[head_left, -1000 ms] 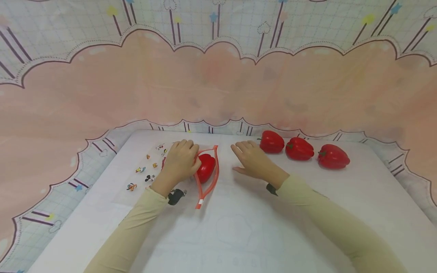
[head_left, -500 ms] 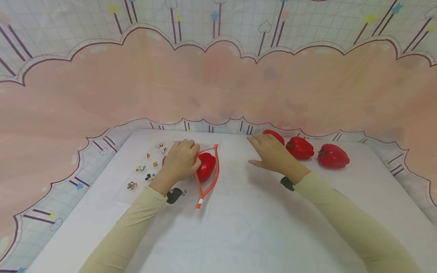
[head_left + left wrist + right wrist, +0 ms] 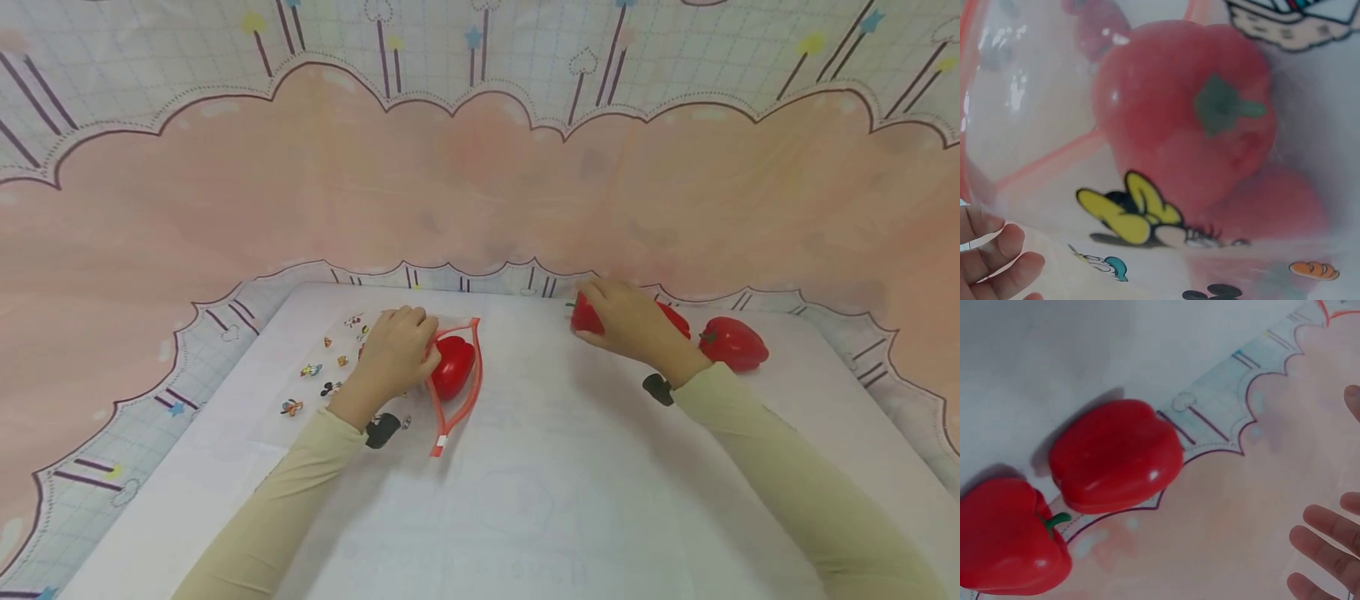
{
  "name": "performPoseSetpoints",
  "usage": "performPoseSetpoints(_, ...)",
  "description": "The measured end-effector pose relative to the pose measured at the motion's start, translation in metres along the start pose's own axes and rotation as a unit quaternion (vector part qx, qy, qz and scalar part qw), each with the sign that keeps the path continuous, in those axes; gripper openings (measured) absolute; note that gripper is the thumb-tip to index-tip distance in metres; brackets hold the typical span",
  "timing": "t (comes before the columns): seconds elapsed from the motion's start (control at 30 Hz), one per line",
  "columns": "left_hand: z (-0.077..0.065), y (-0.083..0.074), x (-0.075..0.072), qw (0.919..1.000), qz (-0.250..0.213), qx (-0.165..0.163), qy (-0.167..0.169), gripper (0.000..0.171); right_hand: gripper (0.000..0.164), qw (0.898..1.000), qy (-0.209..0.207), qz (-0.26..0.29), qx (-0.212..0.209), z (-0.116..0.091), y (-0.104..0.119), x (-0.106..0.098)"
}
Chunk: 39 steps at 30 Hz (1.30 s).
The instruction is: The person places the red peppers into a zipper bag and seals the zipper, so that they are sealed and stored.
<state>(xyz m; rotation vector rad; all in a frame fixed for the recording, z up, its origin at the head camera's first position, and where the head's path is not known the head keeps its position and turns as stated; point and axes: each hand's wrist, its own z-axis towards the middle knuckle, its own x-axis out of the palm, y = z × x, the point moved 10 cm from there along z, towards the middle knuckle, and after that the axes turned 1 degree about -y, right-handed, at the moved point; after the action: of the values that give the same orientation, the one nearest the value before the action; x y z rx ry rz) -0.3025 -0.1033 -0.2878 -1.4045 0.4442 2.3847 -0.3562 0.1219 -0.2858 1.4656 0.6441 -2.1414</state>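
My left hand [image 3: 397, 354] grips the near-side rim of a clear plastic zip bag [image 3: 1147, 269] printed with cartoon figures. Its orange zip edge [image 3: 476, 387] stands spread apart. A red bell pepper [image 3: 453, 367] shows in the mouth; the left wrist view shows it through the plastic with its green stem, and more red below it. At the back right, my right hand [image 3: 630, 321] reaches over the leftmost loose bell pepper [image 3: 582, 315], fingers beyond it and thumb in front. In the right wrist view its fingers [image 3: 1329, 550] are apart and fairly straight.
Two other red bell peppers lie to the right: the middle one [image 3: 675, 318] partly behind my right hand, the outer one [image 3: 733, 343] in full view. They rest on a white table [image 3: 510, 508] near its back edge, where a patterned curtain [image 3: 480, 192] hangs.
My right hand has moved right and slightly back, from beside the bag to over the leftmost loose pepper. My left hand has kept its grip on the bag.
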Motion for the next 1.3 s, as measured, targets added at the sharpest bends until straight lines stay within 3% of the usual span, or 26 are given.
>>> performPoseSetpoints(0.4,-0.002,-0.003,0.0,0.9999,-0.004,0.004,-0.012,0.025,0.079,0.998,0.04,0.019,0.041,-0.004,-0.034,0.018)
performPoseSetpoints(0.9,-0.002,0.0,0.006,0.9999,-0.008,-0.01,-0.001,0.029,0.082,0.998,0.052,0.025,0.03,0.001,-0.061,0.037)
performPoseSetpoints(1.3,-0.003,0.002,0.007,0.9998,-0.013,-0.014,-0.001,0.028,0.086,0.99,0.103,0.054,0.076,0.008,-0.08,0.065)
